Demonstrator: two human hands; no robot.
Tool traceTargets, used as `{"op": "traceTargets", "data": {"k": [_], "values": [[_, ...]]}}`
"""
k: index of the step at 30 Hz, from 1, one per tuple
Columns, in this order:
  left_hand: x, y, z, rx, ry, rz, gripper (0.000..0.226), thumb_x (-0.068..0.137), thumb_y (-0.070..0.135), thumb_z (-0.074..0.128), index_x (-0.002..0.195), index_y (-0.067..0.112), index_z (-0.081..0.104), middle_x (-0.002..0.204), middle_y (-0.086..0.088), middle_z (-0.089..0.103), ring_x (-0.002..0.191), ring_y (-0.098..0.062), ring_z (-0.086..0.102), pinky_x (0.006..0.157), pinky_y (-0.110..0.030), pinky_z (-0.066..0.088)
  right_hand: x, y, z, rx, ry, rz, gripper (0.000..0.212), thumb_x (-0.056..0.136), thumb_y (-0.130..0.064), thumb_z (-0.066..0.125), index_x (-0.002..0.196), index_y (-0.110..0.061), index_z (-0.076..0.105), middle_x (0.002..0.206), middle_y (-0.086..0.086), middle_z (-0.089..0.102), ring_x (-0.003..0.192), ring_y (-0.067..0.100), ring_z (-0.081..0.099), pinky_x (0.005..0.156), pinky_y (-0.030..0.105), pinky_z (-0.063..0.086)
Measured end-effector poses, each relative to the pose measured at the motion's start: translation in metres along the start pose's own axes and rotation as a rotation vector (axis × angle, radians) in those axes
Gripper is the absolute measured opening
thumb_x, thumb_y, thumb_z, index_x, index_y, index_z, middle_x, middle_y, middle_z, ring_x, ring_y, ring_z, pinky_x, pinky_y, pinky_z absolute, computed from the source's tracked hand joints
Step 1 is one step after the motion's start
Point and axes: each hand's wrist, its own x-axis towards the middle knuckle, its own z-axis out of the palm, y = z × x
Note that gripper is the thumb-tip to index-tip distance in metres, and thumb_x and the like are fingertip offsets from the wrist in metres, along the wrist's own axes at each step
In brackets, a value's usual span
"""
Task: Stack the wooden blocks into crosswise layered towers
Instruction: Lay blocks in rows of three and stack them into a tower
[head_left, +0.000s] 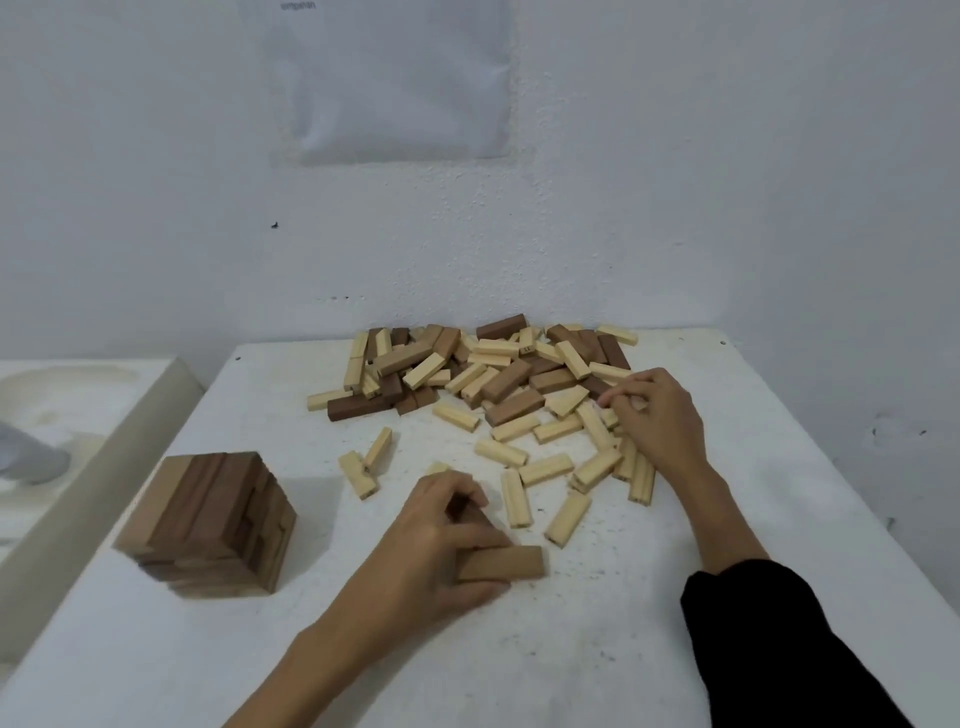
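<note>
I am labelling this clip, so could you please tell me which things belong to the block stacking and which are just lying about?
For the job: tower, heap of loose blocks, brown block gripped by the left hand, right hand among the pale blocks.
Lying about: paper sheet on the wall, white tray beside the table.

— Where is the left hand (441, 540)?
— Low in the middle, on a bare arm that reaches in from the bottom edge. Fingers and thumb curl round a brown block (501, 563).
— And the right hand (657, 415)?
— Farther out on the right, knuckles up, fingers curled downward. Whether they pinch anything, I can't tell. The forearm is bare, with a black sleeve (779, 649) from the elbow.
</note>
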Motion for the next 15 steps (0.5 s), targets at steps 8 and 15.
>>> {"op": "traceTargets", "data": {"k": [8,15], "values": [[-0.043,0.007,-0.004,-0.043,-0.005,-0.062,0.041,0.077,0.056,0.059,0.108,0.032,0.068,0.122,0.019,0.036,0.126,0.005,0.025,0.101,-0.005,0.022,0.011,-0.033,-0.004,-0.274,-0.097,0.155,0.009,0.074,-0.017,0.074,0.079,-0.021,0.068,0.089,0.000,0.066,0.090,0.022,0.062,0.064,0.024,0.038],[-0.056,0.011,-0.004,-0.077,0.025,-0.071,0.033,0.078,0.044,0.068,0.105,0.025,0.069,0.117,0.012,0.045,0.119,0.001,0.034,0.098,-0.012,0.029,-0.003,-0.036,-0.019,-0.277,-0.003,0.038,0.029,0.073,-0.007,0.070,0.100,-0.018,0.065,0.104,0.008,0.064,0.091,0.026,0.060,0.066,0.027,0.039]]}}
